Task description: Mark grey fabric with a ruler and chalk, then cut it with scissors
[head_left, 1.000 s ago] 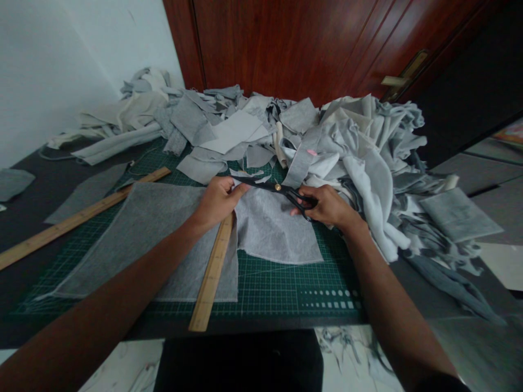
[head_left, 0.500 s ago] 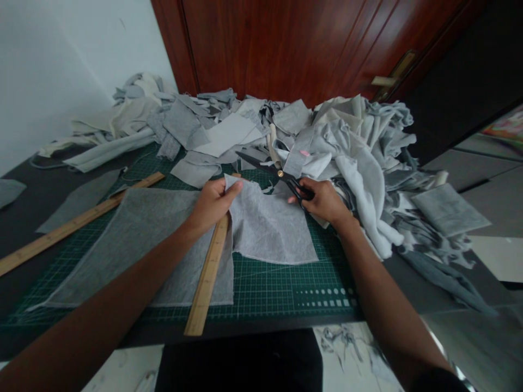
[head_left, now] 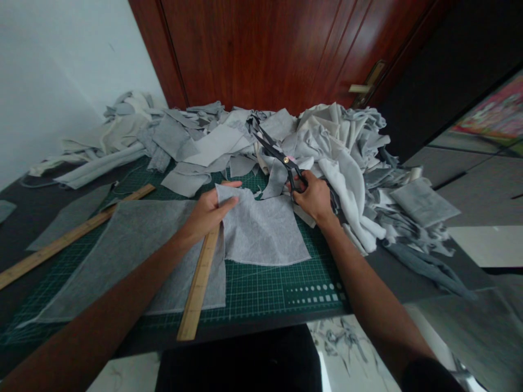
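My left hand pinches the upper left corner of a small grey fabric piece, thumb in front and fingers behind. In my right hand are black scissors, gripped by the handles. Their blades point up and left over the scraps, slightly apart and away from the piece. Under my left hand runs a wooden ruler, its upper part hidden. It lies on a larger grey fabric panel, spread on the green cutting mat.
Heaped fabric scraps line the back of the table, with a bigger pile at right. A second wooden ruler slants across the left side. Behind stands a brown door. Thin offcuts lie on the floor.
The scissors have been raised and turned more upward, away from the fabric piece. My left thumb and index finger have straightened somewhat at its corner. The whole view has shifted slightly.
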{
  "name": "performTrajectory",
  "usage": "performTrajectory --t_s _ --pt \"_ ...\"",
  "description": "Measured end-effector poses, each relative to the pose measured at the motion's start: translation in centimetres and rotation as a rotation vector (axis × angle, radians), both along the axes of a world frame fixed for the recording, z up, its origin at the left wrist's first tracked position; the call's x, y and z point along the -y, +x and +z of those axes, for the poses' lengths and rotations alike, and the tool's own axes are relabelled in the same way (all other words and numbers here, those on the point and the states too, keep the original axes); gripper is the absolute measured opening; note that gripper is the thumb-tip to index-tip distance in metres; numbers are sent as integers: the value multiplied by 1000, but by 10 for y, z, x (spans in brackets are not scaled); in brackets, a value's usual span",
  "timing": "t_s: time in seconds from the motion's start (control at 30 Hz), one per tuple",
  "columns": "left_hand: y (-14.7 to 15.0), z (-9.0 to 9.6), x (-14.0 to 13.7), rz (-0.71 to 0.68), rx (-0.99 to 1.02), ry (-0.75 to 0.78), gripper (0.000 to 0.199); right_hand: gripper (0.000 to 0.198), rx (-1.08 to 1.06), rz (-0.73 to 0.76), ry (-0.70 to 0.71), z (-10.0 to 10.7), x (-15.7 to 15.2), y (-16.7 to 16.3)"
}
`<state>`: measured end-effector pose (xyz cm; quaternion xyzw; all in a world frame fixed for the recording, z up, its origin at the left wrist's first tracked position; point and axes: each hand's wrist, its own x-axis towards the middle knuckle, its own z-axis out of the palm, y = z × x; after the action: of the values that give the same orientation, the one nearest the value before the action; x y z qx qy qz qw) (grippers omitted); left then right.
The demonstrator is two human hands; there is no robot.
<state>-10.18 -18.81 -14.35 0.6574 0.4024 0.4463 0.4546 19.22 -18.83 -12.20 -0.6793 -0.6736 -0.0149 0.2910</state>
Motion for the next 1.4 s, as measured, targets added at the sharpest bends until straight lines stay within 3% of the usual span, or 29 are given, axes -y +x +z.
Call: performTrajectory --t_s 0.2,0.3,0.43,0.53,0.7,0.87,1.0,1.17,1.3,1.4 --pt "-2 -3 -4 85 -45 -4 60 38 66 -186 -100 2 2 -1" --pt "-1 -1 -4 95 -11 -56 63 35 110 -198 -198 6 5 0" --pt "6 6 5 -48 135 -239 66 37 164 -82 -310 12 9 3" --pt "11 8 17 -204 87 -330 54 42 201 22 -362 18 12 2" --pt "16 9 29 -304 -128 -114 48 36 209 47 -401 30 22 -6" --pt "17 15 40 -32 -439 266 26 30 161 -21 -346 35 37 -19" --pt "1 15 65 50 -630 511 58 30 144 -70 -357 35 45 -26" --pt "-37 -12 105 72 -839 563 78 32 178 -70 -318 29 55 -29" --pt "-62 -32 126 95 -1005 565 72 35 187 5 -186 16 76 -34" --pt "-78 -35 133 88 -1084 595 64 46 97 191 -24 -1 106 -43"
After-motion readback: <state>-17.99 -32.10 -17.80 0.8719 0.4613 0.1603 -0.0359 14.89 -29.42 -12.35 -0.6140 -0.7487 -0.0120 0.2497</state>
